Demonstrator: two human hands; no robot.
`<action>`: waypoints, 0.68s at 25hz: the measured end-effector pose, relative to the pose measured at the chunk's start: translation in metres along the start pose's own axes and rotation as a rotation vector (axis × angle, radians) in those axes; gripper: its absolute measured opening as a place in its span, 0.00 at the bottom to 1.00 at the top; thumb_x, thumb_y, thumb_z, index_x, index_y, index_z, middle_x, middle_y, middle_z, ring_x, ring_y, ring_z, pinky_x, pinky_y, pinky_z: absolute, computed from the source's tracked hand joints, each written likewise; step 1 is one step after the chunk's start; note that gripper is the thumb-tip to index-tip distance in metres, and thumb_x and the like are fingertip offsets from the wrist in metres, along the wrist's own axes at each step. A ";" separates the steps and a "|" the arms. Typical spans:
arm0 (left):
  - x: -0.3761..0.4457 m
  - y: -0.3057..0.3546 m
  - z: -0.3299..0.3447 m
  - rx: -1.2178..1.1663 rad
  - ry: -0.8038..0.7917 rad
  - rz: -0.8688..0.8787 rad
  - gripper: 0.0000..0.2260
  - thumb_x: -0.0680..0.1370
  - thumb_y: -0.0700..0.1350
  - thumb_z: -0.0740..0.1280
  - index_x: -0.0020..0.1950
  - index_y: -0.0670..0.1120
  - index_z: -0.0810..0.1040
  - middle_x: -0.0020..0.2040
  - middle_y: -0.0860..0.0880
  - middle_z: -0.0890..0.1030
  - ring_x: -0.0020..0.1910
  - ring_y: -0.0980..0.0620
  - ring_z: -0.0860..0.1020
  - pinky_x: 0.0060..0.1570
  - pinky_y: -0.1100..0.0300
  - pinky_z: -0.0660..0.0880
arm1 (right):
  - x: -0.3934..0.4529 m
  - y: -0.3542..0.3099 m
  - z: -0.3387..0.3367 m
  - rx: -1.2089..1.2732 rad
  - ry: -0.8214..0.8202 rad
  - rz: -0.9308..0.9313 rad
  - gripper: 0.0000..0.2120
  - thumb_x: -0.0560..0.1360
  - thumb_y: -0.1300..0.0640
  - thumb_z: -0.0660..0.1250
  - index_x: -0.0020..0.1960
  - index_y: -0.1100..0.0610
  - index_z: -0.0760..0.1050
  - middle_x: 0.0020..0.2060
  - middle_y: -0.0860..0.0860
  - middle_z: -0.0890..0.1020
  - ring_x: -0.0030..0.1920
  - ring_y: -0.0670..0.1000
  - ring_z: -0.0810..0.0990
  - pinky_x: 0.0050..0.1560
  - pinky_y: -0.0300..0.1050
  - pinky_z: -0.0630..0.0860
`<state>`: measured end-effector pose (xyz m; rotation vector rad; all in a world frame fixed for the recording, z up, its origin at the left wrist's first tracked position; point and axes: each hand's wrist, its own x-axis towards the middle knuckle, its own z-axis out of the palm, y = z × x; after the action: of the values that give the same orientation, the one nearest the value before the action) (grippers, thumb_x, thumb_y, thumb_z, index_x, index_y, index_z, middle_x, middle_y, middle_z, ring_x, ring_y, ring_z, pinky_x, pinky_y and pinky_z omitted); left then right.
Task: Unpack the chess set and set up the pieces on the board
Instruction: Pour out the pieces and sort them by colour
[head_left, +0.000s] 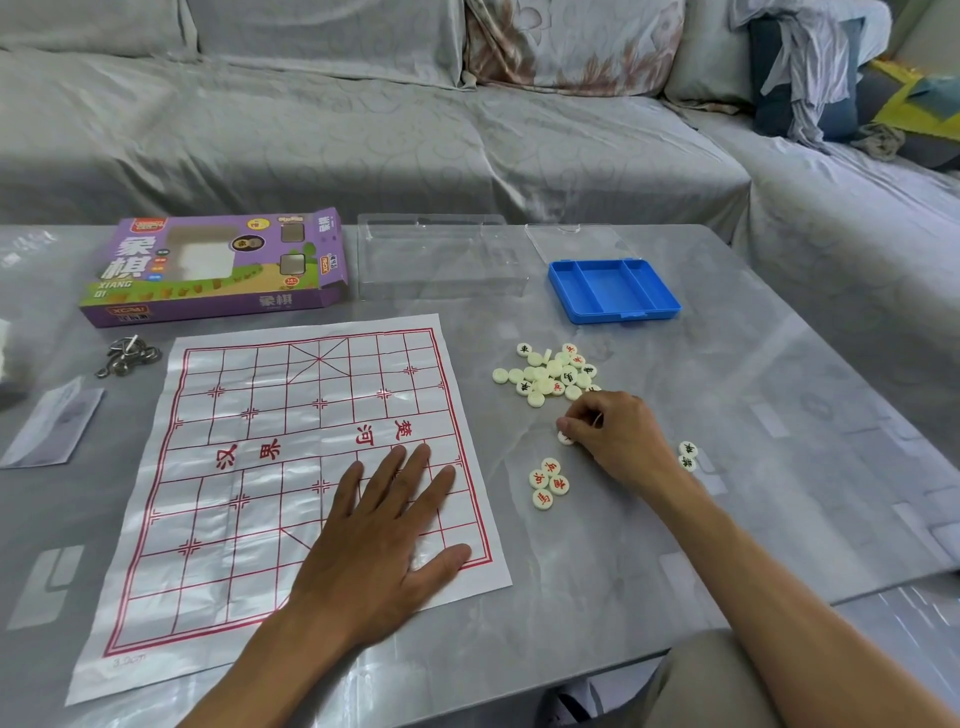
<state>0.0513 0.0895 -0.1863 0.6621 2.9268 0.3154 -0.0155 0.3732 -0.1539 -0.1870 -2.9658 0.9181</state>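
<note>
Pinching one small piece (565, 438) off the table (779, 415), the right hand (615, 434) works just below the loose pile (550, 374), while the left hand (387, 530) lies flat with straight fingers, pinning the board (249, 467). These discs look light, hard and smooth, best nipped by the rim; the thin glossy sheet probably slides and creases easily.

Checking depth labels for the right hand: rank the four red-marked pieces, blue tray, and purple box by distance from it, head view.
From the right hand:
1. Four red-marked pieces, just below-left of it, beside the board's right edge.
2. Blue tray, beyond the loose pile, toward the sofa.
3. Purple box, far left, past the board's top edge.
</note>
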 end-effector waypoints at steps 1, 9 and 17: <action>0.000 -0.001 0.000 -0.007 0.001 0.001 0.36 0.70 0.76 0.31 0.77 0.65 0.39 0.77 0.58 0.33 0.75 0.55 0.31 0.75 0.44 0.36 | -0.002 -0.001 -0.002 -0.015 -0.008 -0.018 0.06 0.74 0.50 0.71 0.43 0.52 0.81 0.38 0.44 0.80 0.40 0.44 0.76 0.37 0.35 0.70; 0.001 0.001 -0.001 0.009 -0.016 -0.005 0.37 0.68 0.76 0.29 0.76 0.65 0.37 0.76 0.58 0.31 0.75 0.55 0.30 0.75 0.44 0.37 | -0.013 -0.002 -0.008 0.022 -0.115 -0.033 0.04 0.76 0.52 0.70 0.45 0.51 0.83 0.40 0.43 0.83 0.40 0.43 0.80 0.46 0.40 0.79; 0.000 0.003 -0.003 -0.002 -0.003 -0.011 0.37 0.69 0.76 0.30 0.77 0.65 0.39 0.77 0.58 0.33 0.75 0.55 0.32 0.75 0.44 0.36 | 0.011 0.023 -0.005 -0.264 0.134 -0.001 0.12 0.78 0.50 0.64 0.60 0.50 0.79 0.56 0.49 0.79 0.54 0.52 0.72 0.55 0.48 0.70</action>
<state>0.0517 0.0915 -0.1832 0.6447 2.9255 0.3159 -0.0234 0.3962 -0.1626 -0.2430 -2.9486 0.4888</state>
